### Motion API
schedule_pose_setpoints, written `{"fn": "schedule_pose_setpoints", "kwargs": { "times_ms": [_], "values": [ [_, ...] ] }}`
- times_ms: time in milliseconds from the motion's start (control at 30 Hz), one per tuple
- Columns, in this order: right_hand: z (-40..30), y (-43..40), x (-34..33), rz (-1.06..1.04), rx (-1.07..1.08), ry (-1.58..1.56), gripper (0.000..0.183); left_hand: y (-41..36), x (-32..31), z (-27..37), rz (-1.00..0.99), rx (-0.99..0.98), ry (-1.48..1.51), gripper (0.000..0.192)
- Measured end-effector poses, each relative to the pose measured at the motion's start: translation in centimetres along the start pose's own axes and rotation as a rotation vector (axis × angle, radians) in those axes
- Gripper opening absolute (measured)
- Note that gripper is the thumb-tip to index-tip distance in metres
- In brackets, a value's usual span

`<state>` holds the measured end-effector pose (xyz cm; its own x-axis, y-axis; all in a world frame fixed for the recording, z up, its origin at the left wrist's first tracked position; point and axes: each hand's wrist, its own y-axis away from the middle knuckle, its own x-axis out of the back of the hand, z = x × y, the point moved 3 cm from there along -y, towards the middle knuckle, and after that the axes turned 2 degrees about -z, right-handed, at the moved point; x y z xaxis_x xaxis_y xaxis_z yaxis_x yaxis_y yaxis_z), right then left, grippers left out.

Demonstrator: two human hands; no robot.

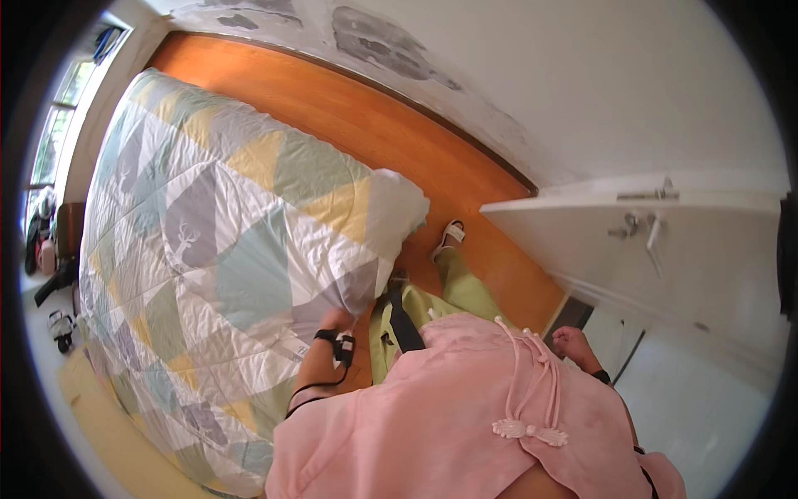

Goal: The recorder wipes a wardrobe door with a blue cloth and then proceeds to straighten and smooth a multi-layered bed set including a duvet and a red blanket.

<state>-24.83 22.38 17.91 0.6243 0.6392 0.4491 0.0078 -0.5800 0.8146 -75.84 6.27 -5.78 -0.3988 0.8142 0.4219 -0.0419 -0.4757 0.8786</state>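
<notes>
A quilt with a patchwork of green, yellow, grey and white shapes [249,249] lies spread over a bed on the left. My left hand [338,319] is at the quilt's near right edge, with the cloth bunched at its fingers; the fingertips are partly hidden, and the hand seems to grip the fabric. A strap with a small device and a cable is on that wrist. My right hand [568,342] hangs at my right side, fingers curled, with nothing visible in it and a dark band at the wrist.
A white door [623,249] with a handle and a bolt stands at the right. Orange wooden floor [499,268] lies under my sandalled foot. Behind the bed is a wall with peeling patches [386,47]. A window [59,131] and several small items are at the far left.
</notes>
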Motion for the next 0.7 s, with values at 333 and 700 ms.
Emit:
{"fn": "schedule_pose_setpoints", "kwargs": {
  "times_ms": [333, 700],
  "values": [
    [-29.6, -22.6, 1.4, -0.151, 0.782, 0.248, 0.017, 5.9, 3.5, 7.3, 0.192, 0.144, 0.628, 0.027],
    [-42.8, -30.6, 2.2, -0.378, 0.926, 0.462, 0.009, -0.2, 8.4, 3.2, 0.114, 0.122, 0.727, 0.02]
  ]
}}
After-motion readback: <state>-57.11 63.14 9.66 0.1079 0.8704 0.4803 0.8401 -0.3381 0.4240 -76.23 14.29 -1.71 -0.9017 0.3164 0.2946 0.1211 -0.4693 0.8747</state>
